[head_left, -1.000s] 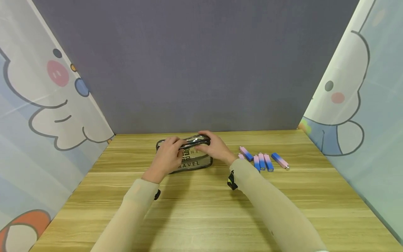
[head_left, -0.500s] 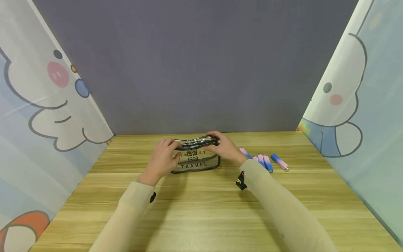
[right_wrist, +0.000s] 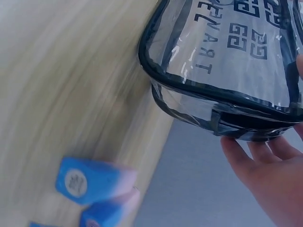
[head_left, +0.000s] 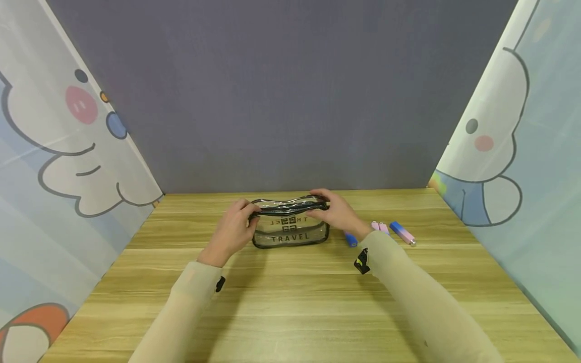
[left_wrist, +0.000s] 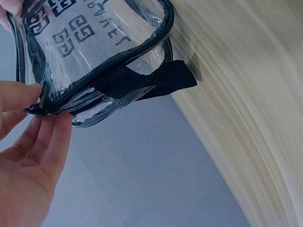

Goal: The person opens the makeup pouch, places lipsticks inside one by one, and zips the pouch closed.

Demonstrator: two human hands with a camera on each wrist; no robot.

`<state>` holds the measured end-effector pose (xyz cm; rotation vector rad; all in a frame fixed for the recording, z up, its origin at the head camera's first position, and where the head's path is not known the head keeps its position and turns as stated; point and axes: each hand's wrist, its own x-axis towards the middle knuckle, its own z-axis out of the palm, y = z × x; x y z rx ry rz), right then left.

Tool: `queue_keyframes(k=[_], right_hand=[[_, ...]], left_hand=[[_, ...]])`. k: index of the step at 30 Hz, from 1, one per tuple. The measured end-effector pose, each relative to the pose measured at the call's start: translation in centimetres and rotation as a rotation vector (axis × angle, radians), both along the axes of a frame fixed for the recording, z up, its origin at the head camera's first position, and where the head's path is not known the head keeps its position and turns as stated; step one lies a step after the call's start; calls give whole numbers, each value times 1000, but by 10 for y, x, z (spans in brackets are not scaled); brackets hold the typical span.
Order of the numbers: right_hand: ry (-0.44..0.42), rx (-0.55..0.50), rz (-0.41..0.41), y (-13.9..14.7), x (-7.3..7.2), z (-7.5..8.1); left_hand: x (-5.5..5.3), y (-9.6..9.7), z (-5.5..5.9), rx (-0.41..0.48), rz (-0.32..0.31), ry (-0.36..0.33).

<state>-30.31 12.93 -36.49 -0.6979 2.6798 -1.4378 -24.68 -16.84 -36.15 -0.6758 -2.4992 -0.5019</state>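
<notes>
A clear travel pouch (head_left: 295, 240) with dark piping stands upright on the table, its printed front facing me. My left hand (head_left: 230, 229) pinches the top edge at the pouch's left end, thumb on one side and fingers on the other in the left wrist view. At the right end, my right hand (head_left: 339, 214) holds the top rim between thumb and fingers. A black fabric tab (left_wrist: 165, 80) sticks out from the pouch's left end. Nothing can be made out inside the pouch.
Several small pink-and-blue boxes lie right of the pouch, including one box (head_left: 402, 233) set apart and another box (right_wrist: 92, 179); my right forearm hides some. A grey panel (head_left: 290, 101) rises behind the wooden table (head_left: 290, 302), with printed curtains (head_left: 490, 126) on either side.
The pouch has shifted right along the table with both hands on it, and its front now faces me more squarely. My right arm covers more of the small boxes.
</notes>
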Motion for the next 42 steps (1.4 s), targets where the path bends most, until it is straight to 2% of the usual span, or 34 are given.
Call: queue_keyframes(k=[5, 13, 16, 29, 34, 42], right_hand=[[73, 118, 6, -1, 7, 10], [300, 408, 40, -16, 19, 32], [363, 481, 50, -21, 23, 37], [488, 571, 83, -43, 29, 45], [496, 626, 83, -51, 30, 45], [507, 608, 95, -66, 32, 40]], left_hand=[[1, 3, 1, 15, -20, -12], [0, 7, 1, 44, -46, -8], [0, 8, 0, 52, -46, -8], [-2, 15, -2, 105, -69, -11], [-1, 16, -3, 132, -63, -3], [0, 19, -5, 154, -72, -15]])
